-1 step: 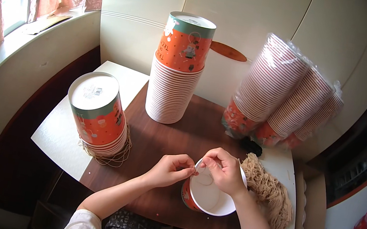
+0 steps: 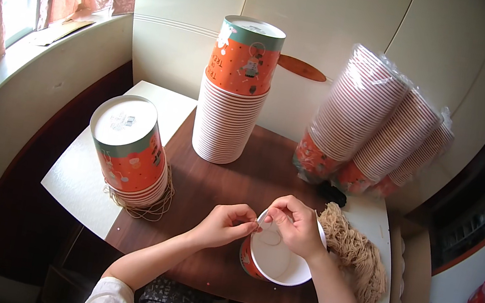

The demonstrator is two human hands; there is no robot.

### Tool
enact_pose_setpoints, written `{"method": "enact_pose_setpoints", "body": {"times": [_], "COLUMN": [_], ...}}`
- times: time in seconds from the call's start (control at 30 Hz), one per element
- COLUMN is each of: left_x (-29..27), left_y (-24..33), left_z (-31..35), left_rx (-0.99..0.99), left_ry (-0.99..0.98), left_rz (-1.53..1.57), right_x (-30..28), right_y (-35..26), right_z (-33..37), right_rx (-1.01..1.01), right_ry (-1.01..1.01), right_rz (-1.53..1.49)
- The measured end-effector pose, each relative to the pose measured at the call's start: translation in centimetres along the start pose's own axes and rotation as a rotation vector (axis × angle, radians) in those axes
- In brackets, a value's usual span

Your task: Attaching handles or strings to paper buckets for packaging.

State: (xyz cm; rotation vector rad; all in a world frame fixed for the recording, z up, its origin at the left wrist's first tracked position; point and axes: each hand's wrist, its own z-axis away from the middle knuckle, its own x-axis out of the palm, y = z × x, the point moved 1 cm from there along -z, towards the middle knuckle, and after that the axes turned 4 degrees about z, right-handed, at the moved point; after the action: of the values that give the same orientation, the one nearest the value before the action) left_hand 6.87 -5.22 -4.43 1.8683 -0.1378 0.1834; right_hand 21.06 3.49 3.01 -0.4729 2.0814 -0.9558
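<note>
An orange paper bucket [image 2: 284, 265] with a white inside stands at the table's near edge, its mouth facing up toward me. At the bucket's left rim my left hand [image 2: 228, 224] is closed in a pinch. Just right of it, my right hand [image 2: 300, 229] pinches at the same rim, thumb and forefinger together. Between the fingertips runs a thin pale cord [image 2: 270, 240], which curves into a loop inside the bucket. Where the cord meets the bucket's wall is hidden by my fingers. A thick bundle of tan cords [image 2: 359, 259] lies right of the bucket.
A short upside-down bucket stack [image 2: 134, 163], cord loops round its base, stands left. A tall upside-down stack [image 2: 231, 112] rises at the back middle. Plastic-wrapped bucket stacks [image 2: 357, 106] lean at the back right, beside a small black item [image 2: 333, 194]. The table [image 2: 176, 249] is brown.
</note>
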Motion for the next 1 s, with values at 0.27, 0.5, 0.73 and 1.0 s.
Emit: {"method": "enact_pose_setpoints", "body": {"times": [0.27,0.5,0.73,1.0], "left_x": [0.1,0.2,0.4,0.5], "left_y": [1.0,0.0,0.2,0.7], "left_z": [0.3,0.3,0.7,0.7], "left_rx": [-0.001,0.008,0.007,0.037], "left_ry": [0.018,0.064,0.071,0.060], "left_rz": [-0.141,-0.031,-0.054,-0.138], "right_x": [0.6,0.9,1.3,1.2], "right_y": [-0.7,-0.5,-0.7,-0.5], "right_z": [-0.2,-0.2,-0.1,0.5], "right_rx": [-0.005,-0.043,-0.077,-0.140], "right_ry": [0.022,0.075,0.104,0.119], "right_rz": [-0.004,-0.019,-0.021,-0.034]}}
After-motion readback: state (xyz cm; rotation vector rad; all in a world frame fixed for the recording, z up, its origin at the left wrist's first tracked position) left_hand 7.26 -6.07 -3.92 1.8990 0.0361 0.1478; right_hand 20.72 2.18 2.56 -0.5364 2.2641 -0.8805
